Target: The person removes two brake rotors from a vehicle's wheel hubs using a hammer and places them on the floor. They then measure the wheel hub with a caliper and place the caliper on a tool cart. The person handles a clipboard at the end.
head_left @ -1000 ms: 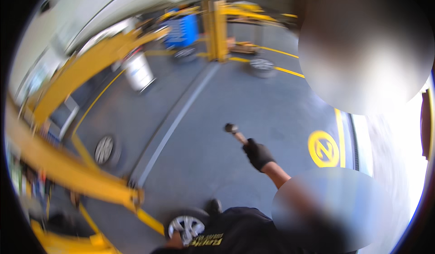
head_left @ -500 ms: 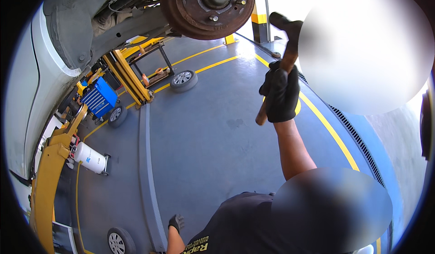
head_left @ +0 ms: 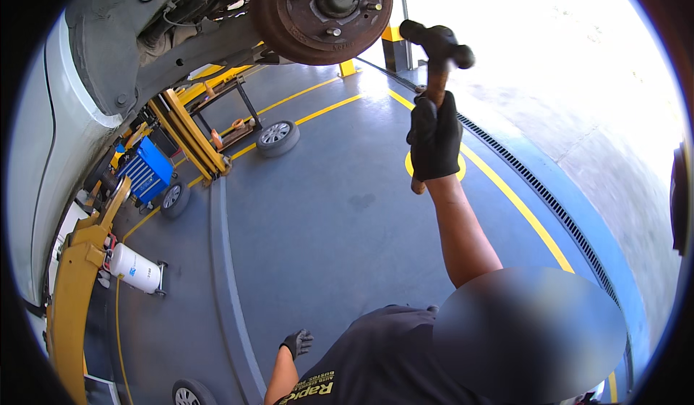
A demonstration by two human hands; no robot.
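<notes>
gripping a hammer [head_left: 438, 49] by its brown handle [head_left: 437, 84], the fingers of the gloved right hand [head_left: 436, 141] are clamped tight, the dark head [head_left: 434, 40] showing above them. the hammer is raised beside a rusty brake drum [head_left: 316, 17] (metal studs [head_left: 333, 32] stick out of its face), a gap showing between the two. lower down, the gloved left hand [head_left: 296, 343] hangs over the grey floor [head_left: 336, 253], fingers loosely apart. farther off are a wheel [head_left: 276, 135], a blue tool cabinet [head_left: 147, 172] and a white tank [head_left: 136, 269].
</notes>
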